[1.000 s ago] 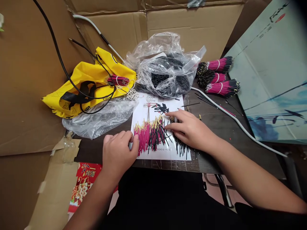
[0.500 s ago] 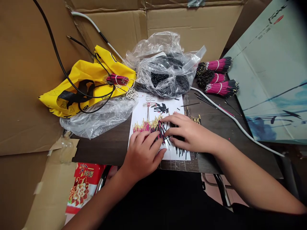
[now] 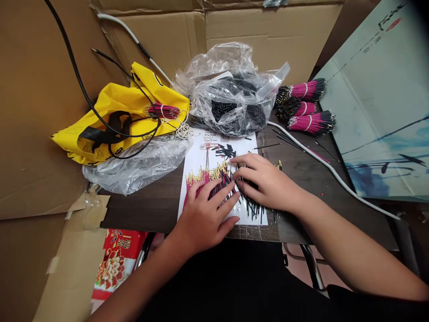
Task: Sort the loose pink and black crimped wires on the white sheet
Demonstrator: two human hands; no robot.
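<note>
My left hand (image 3: 208,214) lies open, palm down, with its fingers spread across the lower part of a row of red wires (image 3: 198,178) with gold tips. My right hand (image 3: 264,181) is open too, its fingertips resting among black wires (image 3: 256,209) just right of the red ones. Both sets of wires lie on a printed white sheet (image 3: 182,212), and some reach past its right edge onto the table. Short black tube pieces (image 3: 227,150) are scattered on the sheet above the wires. The wires directly under my fingers are partly hidden.
A clear plastic bag (image 3: 234,103) full of black tube pieces stands behind the sheet. Tied wire bundles (image 3: 310,123) lie at the back right beside a white cable (image 3: 331,170). On the left are a yellow bag (image 3: 110,103) and another tied bundle (image 3: 163,110). Cardboard (image 3: 275,40) walls the back.
My left hand has moved slightly right and up over the wires, its fingers more spread. My right hand has shifted a little right.
</note>
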